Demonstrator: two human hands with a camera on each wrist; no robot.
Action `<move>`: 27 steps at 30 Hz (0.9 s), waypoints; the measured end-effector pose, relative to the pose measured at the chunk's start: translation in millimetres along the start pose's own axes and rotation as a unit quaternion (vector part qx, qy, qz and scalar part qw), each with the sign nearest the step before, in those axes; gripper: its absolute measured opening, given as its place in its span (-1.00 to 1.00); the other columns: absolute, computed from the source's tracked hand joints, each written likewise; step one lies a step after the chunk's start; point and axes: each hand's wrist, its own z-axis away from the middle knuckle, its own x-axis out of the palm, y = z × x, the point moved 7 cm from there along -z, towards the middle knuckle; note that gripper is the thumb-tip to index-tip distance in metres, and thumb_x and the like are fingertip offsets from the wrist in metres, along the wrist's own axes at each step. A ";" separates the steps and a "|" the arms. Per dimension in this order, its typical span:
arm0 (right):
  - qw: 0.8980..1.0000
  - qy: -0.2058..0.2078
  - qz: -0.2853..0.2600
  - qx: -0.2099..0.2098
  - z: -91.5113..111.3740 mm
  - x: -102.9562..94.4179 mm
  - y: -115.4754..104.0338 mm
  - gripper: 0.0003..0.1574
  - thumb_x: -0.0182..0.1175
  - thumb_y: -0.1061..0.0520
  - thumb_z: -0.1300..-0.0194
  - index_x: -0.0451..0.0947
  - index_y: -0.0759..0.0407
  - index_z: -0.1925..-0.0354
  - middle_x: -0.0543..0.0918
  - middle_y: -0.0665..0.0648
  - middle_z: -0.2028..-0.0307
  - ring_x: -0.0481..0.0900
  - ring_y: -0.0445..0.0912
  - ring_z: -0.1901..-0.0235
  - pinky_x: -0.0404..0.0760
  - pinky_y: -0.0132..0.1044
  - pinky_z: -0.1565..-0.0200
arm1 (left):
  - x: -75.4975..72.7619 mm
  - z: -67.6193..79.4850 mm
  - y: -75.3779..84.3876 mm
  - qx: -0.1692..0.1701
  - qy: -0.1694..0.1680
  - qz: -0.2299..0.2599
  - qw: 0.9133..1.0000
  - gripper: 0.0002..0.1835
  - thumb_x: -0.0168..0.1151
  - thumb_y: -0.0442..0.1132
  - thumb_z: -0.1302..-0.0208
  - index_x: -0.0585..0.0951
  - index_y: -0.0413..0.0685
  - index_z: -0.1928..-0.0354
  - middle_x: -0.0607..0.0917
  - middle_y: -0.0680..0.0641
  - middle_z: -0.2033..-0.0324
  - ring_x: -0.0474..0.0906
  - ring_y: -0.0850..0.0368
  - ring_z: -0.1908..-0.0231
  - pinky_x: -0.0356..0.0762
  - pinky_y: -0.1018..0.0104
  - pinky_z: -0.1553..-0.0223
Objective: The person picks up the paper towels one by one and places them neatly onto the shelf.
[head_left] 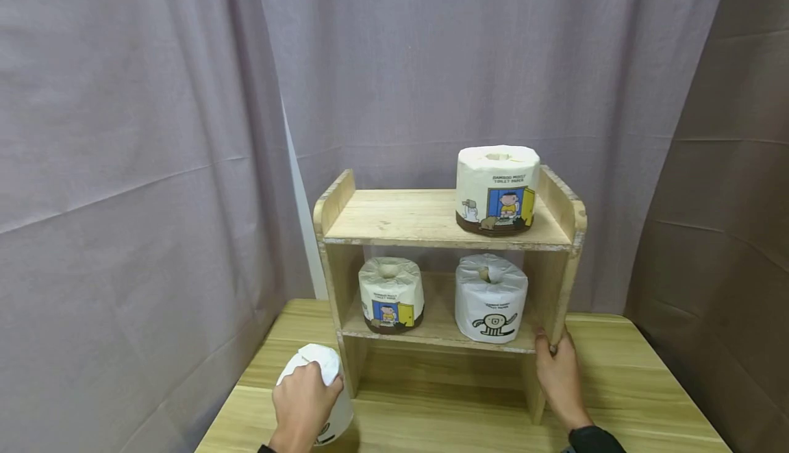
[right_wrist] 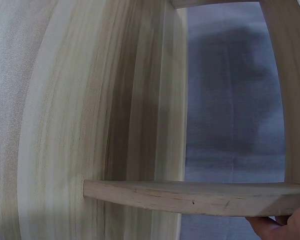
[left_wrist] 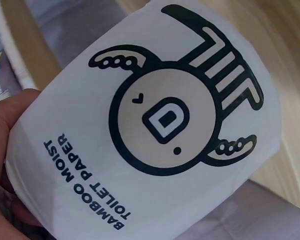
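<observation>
My left hand (head_left: 304, 398) grips a white-wrapped toilet paper roll (head_left: 335, 415) from above, left of the wooden shelf (head_left: 425, 242) and close over the table. The left wrist view shows this roll (left_wrist: 162, 120) large and tilted, with a black-lined cartoon figure and lettering on its wrapper. On the shelf's other side, my right hand (head_left: 559, 376) holds the right side panel at middle-board height, thumb at the front edge. Its fingers (right_wrist: 275, 229) show beside the panel (right_wrist: 190, 196) in the right wrist view; the rest of the hand is outside that frame.
One toilet paper roll (head_left: 498, 192) stands at the right of the top board. On the middle board are a colourful-print roll (head_left: 391, 297) at left and a white one (head_left: 491, 300) at right. The wooden table (head_left: 607, 384) has grey curtains (head_left: 394, 76) behind it.
</observation>
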 end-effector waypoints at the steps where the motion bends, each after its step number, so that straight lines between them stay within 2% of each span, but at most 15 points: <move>1: 1.000 -0.001 0.000 0.000 0.1 0.1 0.3 -0.49 -0.09 -0.03 -0.49 0.37 0.31 -0.19 0.52 0.42 -0.08 0.42 0.24 -0.12 0.32 0.14 -0.09 | -3.0 -0.2 1.0 0.000 -0.001 0.002 1.000 -0.53 0.38 0.12 0.14 0.38 -0.04 0.73 0.49 -0.07 0.75 0.43 -0.07 0.71 0.35 -0.01 0.69; 10: 1.000 -0.001 -0.009 -0.003 0.9 0.6 -0.6 -0.51 -0.10 -0.01 -0.50 0.37 0.34 -0.15 0.52 0.43 -0.04 0.43 0.23 -0.08 0.33 0.13 -0.07 | -27.4 -3.7 9.1 0.015 0.008 0.003 1.000 -0.54 0.36 0.13 0.12 0.38 0.00 0.73 0.48 -0.04 0.74 0.41 -0.06 0.72 0.30 0.02 0.72; 16: 1.000 0.002 -0.020 -0.004 -0.4 0.9 -1.8 -0.52 -0.08 0.01 -0.49 0.38 0.31 -0.18 0.53 0.39 -0.07 0.43 0.14 -0.10 0.31 0.03 -0.10 | -42.0 -8.0 12.9 0.017 0.004 0.007 1.000 -0.56 0.35 0.14 0.12 0.38 0.05 0.73 0.50 -0.03 0.72 0.41 -0.04 0.71 0.28 0.06 0.73; 21: 1.000 0.003 -0.004 -0.002 -1.8 1.0 0.1 -0.53 -0.09 0.00 -0.49 0.39 0.28 -0.17 0.55 0.36 -0.04 0.45 0.10 -0.02 0.34 -0.03 -0.03 | -54.6 -12.5 17.2 0.023 0.004 0.018 1.000 -0.59 0.35 0.14 0.13 0.39 0.10 0.73 0.53 -0.02 0.70 0.43 -0.03 0.70 0.26 0.08 0.71; 27: 1.000 -0.004 -0.009 -0.002 -1.8 1.5 1.5 -0.52 -0.11 0.02 -0.50 0.38 0.29 -0.20 0.54 0.37 -0.08 0.44 0.10 -0.08 0.31 -0.07 -0.05 | -65.4 -16.9 19.4 0.019 -0.016 0.024 0.999 -0.55 0.36 0.19 0.10 0.35 0.14 0.72 0.54 -0.01 0.67 0.43 -0.03 0.68 0.26 0.10 0.67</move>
